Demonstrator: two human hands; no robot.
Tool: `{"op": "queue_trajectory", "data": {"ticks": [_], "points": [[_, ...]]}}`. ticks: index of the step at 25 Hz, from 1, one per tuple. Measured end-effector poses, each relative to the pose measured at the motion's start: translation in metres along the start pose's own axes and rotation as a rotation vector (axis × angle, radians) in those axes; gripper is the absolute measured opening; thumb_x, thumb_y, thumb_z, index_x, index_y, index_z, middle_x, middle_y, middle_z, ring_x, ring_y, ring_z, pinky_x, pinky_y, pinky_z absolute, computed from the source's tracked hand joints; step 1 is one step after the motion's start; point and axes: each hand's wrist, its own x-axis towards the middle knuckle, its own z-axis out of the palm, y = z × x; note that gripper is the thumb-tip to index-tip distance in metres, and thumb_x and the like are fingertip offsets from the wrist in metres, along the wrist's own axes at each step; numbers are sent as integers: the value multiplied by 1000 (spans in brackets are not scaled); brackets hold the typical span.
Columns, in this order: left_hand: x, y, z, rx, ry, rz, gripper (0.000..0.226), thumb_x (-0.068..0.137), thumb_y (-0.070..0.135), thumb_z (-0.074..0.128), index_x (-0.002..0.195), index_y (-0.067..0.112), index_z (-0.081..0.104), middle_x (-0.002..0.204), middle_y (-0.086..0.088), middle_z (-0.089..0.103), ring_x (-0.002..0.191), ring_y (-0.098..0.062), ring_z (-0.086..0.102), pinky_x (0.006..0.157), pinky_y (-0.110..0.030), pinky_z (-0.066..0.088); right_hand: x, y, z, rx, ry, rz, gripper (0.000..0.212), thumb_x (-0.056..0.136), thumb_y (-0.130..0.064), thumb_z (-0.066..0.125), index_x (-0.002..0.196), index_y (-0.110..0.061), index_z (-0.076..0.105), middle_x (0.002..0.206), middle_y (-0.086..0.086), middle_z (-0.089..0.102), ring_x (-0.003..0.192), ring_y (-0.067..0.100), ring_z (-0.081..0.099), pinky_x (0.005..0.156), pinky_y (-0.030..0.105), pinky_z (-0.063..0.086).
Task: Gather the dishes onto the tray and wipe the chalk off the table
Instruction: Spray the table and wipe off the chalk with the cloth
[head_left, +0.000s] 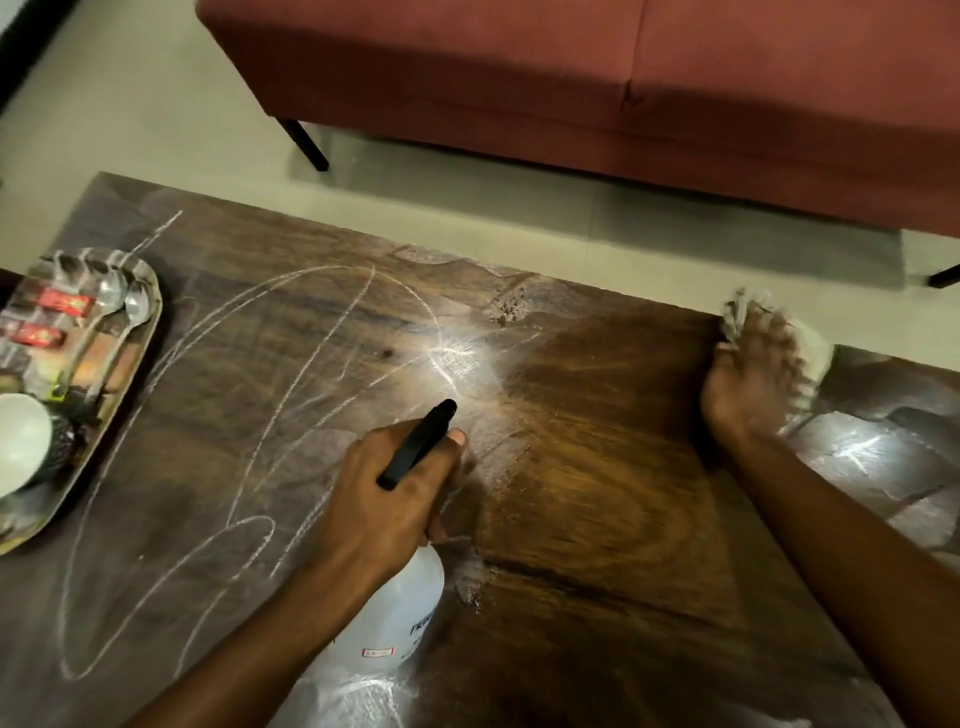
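Note:
White chalk scribbles (218, 415) loop across the left and middle of the dark wooden table (597, 519). My left hand (384, 499) grips a white spray bottle (400, 608) by its black nozzle head (421, 441), which points toward the table's middle. My right hand (753, 374) presses a whitish cloth (810, 348) flat on the table near its far right edge; the hand is blurred. The wood between my hands looks wet and free of chalk. At the left edge, a tray (124, 395) carries two spoons (122, 312), a white cup (21, 441) and red packets (62, 304).
A red sofa (623, 78) on black legs stands beyond the table across a strip of pale floor (467, 208). Bright light glares off the tabletop at the middle and at the right corner.

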Motion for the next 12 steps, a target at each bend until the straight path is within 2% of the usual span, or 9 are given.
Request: {"op": "queue_trajectory", "data": {"ticks": [3,5,6,8,9,10,11,12], "points": [[-12,-16,-6,39,5,5,47,104,35,63,70,3,63,50,-13,60,37,-24,62,47,-36,53,-28,-72,39,-16,-125,-330,67,110,-23,44,171,-26,17,180,7,11,166,29,6,135,50,6],[-21,-26,-13,27,5,-11,49,108,28,64,67,3,61,51,-16,61,38,-29,63,46,-36,54,-65,-116,67,-48,-311,-574,68,110,-30,39,171,-36,8,180,-1,2,167,24,-4,135,52,4],[-24,-29,-17,-2,-1,-25,46,109,27,65,69,4,64,54,-17,64,38,-31,63,45,-36,53,-88,-130,79,-93,-417,-729,67,110,-35,35,170,-39,4,179,-4,-2,166,22,-8,135,53,2],[-32,-33,-27,-16,-35,-58,36,108,28,65,77,10,72,60,-12,70,39,-32,64,45,-37,53,-127,-134,93,-218,-645,-1162,66,108,-41,30,170,-37,7,179,-3,-1,166,20,-10,135,49,-4],[-35,-37,-35,3,-54,-58,33,108,31,65,83,11,74,61,-12,71,40,-31,65,46,-36,54,-133,-127,92,-279,-725,-1377,66,108,-41,31,170,-35,11,179,-3,3,167,20,-8,135,46,-6],[-38,-40,-43,12,-67,-55,32,107,35,66,87,12,75,64,-12,73,42,-32,66,48,-35,54,-126,-120,86,-299,-755,-1493,65,108,-40,33,170,-35,12,179,-5,5,167,17,-6,135,43,-6],[-41,-42,-52,4,-64,-58,34,105,40,66,89,12,75,70,-13,76,43,-33,67,48,-35,54,-111,-111,78,-313,-724,-1475,65,108,-41,33,169,-37,10,179,-6,6,167,15,-5,134,41,-6],[-42,-45,-61,-15,-48,-65,36,101,45,66,89,12,75,75,-13,77,43,-34,67,48,-35,53,-92,-104,70,-330,-652,-1343,65,108,-45,30,169,-38,8,180,-5,6,167,16,-2,134,41,-4]]}}
